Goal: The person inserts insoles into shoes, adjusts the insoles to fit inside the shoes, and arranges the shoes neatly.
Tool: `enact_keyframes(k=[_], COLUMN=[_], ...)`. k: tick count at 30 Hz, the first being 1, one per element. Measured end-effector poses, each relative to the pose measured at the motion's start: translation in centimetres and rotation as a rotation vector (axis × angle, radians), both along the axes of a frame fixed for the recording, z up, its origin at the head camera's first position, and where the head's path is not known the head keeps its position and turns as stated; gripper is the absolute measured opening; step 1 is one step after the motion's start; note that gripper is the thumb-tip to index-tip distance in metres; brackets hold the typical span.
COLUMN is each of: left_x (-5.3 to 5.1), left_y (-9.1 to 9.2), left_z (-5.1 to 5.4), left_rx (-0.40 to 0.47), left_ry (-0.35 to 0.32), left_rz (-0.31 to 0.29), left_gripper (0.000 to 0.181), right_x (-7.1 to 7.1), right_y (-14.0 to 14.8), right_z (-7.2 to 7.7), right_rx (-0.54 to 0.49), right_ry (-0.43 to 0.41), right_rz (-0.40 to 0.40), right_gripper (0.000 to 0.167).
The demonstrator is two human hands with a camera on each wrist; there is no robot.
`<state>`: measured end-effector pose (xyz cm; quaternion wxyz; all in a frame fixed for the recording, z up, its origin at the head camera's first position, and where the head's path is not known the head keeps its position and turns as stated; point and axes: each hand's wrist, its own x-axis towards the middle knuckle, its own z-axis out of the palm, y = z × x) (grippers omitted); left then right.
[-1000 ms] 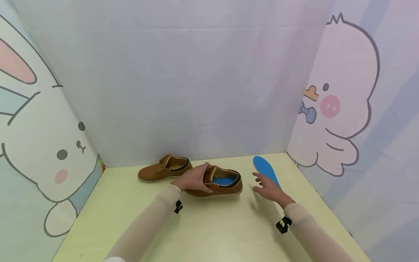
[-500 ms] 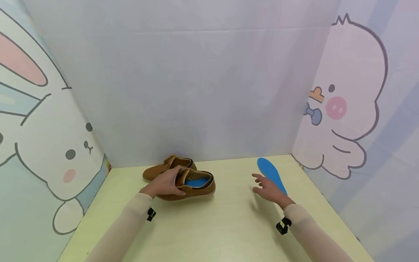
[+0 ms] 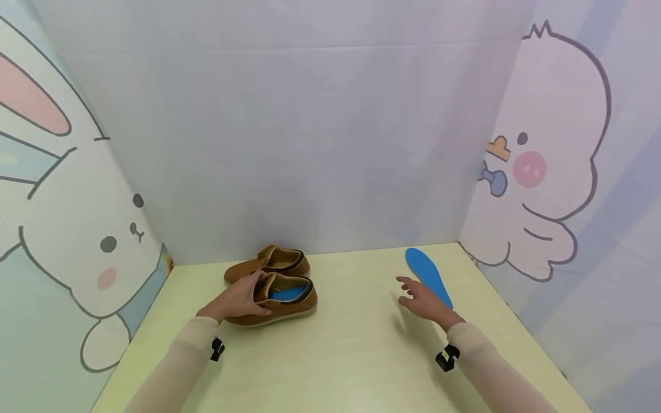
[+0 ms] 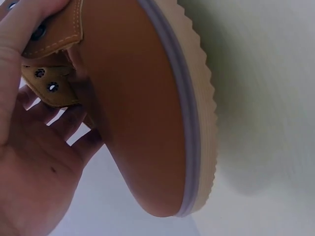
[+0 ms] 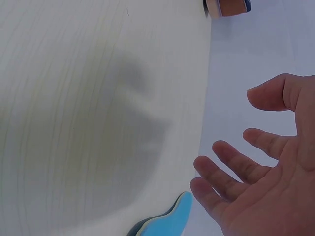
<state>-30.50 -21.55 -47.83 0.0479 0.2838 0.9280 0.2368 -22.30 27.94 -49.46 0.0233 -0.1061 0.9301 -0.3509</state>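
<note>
My left hand [image 3: 240, 297] grips the nearer brown shoe [image 3: 291, 310] across its lace area, thumb on the near side and fingers on the far side. A blue insole [image 3: 288, 294] lies inside that shoe. The left wrist view shows the shoe's toe and its pale ridged sole [image 4: 209, 123]. Behind it stands a second brown shoe [image 3: 242, 269], partly covered. My right hand [image 3: 424, 301] hovers above the table with its fingers loosely bent and holds nothing. Beside it lies a loose blue insole [image 3: 426, 268], partly hidden by that hand.
The pale yellow table [image 3: 356, 344] ends at a grey-white back wall [image 3: 310, 143]. Side walls bear a rabbit drawing [image 3: 77, 246] on the left and a chick-like drawing [image 3: 558, 137] on the right.
My left hand has carried the nearer shoe leftward, from the middle of the table to in front of the second shoe. The right hand stays about where it was.
</note>
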Motion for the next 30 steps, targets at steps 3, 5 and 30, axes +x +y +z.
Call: enact_keyframes(k=[3, 5, 30], left_x=[-0.3, -0.5, -0.9], left_y=[-0.2, -0.3, -1.9], left_z=[-0.4, -0.7, -0.5], left_rx=[0.019, 0.032, 0.034], left_ry=[-0.027, -0.036, -0.158], left_rz=[0.009, 0.009, -0.015], left_gripper=[0.1, 0.099, 0.119], right_x=[0.1, 0.1, 0.0], right_y=[0.1, 0.1, -0.8], right_z=[-0.1, -0.1, -0.5], right_rx=[0.0, -0.001, 0.002], right_ry=[0.012, 0.018, 0.02], right_rz=[0.014, 0.018, 0.025], right_gripper=[0.055, 0.054, 0.043])
